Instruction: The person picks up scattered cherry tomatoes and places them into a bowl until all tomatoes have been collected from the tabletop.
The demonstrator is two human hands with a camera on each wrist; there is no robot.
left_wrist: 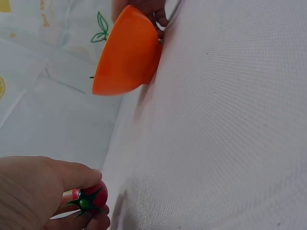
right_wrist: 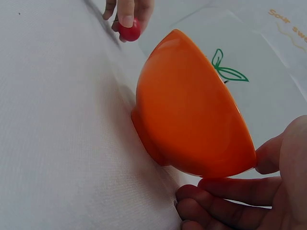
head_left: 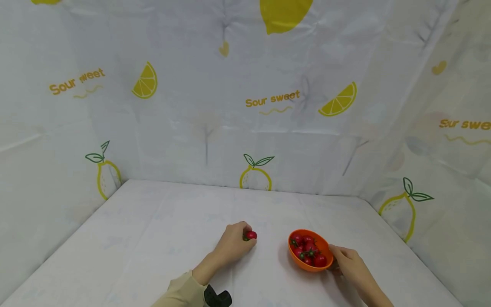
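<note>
My left hand [head_left: 234,244] pinches a cherry tomato [head_left: 251,235] between thumb and fingers, close over the table left of the bowl. Its green star-shaped stem end [left_wrist: 84,203] shows in the left wrist view. My right hand [head_left: 350,264] holds the near right side of an orange bowl [head_left: 324,246], thumb at the rim and fingers against the underside in the right wrist view. Several red cherry tomatoes [head_left: 308,247] with green stems lie inside the bowl. The bowl's foot [right_wrist: 146,139] is at the table surface; I cannot tell whether it is slightly lifted.
A white cloth covers the table [head_left: 172,221]. Behind it and along both sides rises a white sheet [head_left: 184,115] printed with lemons and lettering. A dark strap piece [head_left: 218,296] sits at the left sleeve [head_left: 186,292].
</note>
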